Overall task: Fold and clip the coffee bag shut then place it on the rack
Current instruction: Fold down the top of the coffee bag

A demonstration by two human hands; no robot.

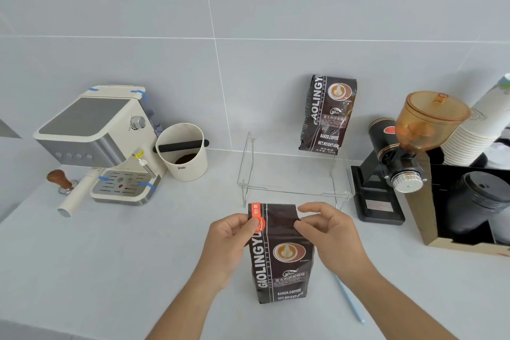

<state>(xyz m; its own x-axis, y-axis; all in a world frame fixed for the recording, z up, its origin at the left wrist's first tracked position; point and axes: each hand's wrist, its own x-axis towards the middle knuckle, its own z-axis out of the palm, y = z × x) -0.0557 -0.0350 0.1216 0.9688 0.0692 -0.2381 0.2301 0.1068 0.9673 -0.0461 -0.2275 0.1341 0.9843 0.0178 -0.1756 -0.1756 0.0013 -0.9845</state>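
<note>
The coffee bag (278,254) stands upright on the surface (110,270), near edge, just in front of the clear rack (295,171). Its top strip is flat and upright, not folded yet. Left hand (229,243) pinches the top left corner, thumb on the red sticker (257,219). Right hand (328,232) grips the top right edge w/ thumb & fingers curled round it. So both hands are closed on the bag, neither one free.

Step in hand, I'd say: the very start of the fold, squaring up the top. Next move needs the strip rolled down toward the front or back, held flat w/ one hand while the other fetches a clip. A thin pale blue stick (349,298) lies on the surface just right of the bag, prob. the sealing clip, but can't tell for sure. Then lift onto the rack, which is bare on the near part.

Further out: a second bag (327,113) of the same brand leans on the wall at the rack's far right corner. Grinder (400,157) w/ amber hopper to the right, paper cups (474,130) stacked beyond it. Far left, a cream espresso machine (102,141), a knock box (183,152) beside it, a tamper (59,178) near its left. Grey tiled wall behind, pale grey surface all over.
</note>
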